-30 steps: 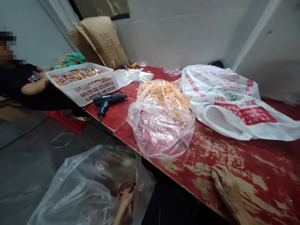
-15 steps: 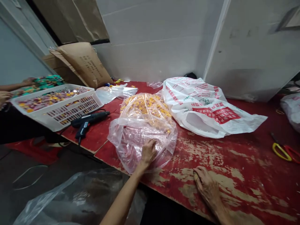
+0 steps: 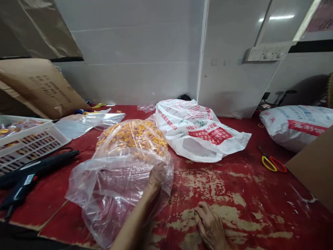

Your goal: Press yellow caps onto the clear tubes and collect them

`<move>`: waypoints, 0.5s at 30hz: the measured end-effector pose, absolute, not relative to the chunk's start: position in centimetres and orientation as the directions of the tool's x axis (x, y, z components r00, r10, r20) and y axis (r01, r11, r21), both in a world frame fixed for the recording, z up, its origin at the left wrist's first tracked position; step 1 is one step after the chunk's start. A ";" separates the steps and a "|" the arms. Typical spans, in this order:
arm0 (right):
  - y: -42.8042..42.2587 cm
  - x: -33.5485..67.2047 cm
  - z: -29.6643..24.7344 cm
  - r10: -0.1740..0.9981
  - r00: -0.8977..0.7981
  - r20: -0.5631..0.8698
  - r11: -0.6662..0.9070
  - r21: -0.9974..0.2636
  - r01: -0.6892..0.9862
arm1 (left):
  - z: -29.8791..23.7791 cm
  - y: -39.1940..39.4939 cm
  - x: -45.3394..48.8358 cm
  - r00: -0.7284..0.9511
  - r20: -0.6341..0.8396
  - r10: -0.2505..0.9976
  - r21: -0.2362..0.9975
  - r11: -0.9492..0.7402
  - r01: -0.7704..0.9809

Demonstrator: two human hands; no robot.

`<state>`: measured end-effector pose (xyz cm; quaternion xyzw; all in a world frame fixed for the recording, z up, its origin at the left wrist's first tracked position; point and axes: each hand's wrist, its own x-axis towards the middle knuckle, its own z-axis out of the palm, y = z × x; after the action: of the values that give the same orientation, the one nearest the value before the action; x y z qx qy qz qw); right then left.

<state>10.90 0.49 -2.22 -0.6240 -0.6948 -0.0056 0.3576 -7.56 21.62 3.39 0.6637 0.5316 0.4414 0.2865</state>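
Note:
My left hand [image 3: 156, 174] lies at the loose mouth of a clear plastic bag [image 3: 114, 187]. Blur and plastic hide its fingertips, so its grip cannot be made out. Many small yellow and pinkish pieces [image 3: 132, 133] fill the far part of this bag. Lower right, my right hand [image 3: 209, 222] rests on the worn red tabletop [image 3: 197, 180] with fingers curled and held together; whatever may be inside is hidden. Just beyond the clear bag, a white printed sack [image 3: 197, 128] lies crumpled, its opening toward me.
A black heat gun [image 3: 39, 170] and a white slotted basket [image 3: 33, 146] of wrapped pieces are on the left. Behind them leans a cardboard box [image 3: 44, 86]. Scissors [image 3: 273, 163], a full white sack [image 3: 293, 121] and a brown cardboard edge [image 3: 314, 166] are at right.
My view has turned right and come nearer the table, bringing the full sack and cardboard edge into sight. The co-worker's hands have left the frame. My left hand stays at the bag's mouth.

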 end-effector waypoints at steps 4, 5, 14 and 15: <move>1.7 12.2 -0.9 0.933 0.066 0.354 0.203 -0.668 0.715 | 4.1 18.1 -10.7 -0.034 0.268 0.963 0.856 -0.222 0.467; 2.4 12.8 -0.3 0.938 0.078 0.338 0.200 -0.710 0.676 | 4.4 16.9 -11.4 -0.097 0.256 0.962 0.873 -0.188 0.449; 16.3 17.5 3.2 0.839 0.132 0.528 0.206 -0.532 0.821 | 4.2 9.6 -4.9 0.017 0.327 0.945 0.945 -0.328 0.010; 18.3 17.4 3.2 0.841 0.099 0.533 0.211 -0.490 0.846 | 3.7 10.0 -3.2 0.086 0.326 0.942 0.945 -0.326 -0.004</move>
<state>17.39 18.28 3.22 -0.6281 -0.6712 -0.0032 0.3938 -3.22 10.00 3.68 0.5993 0.3909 0.5513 0.4290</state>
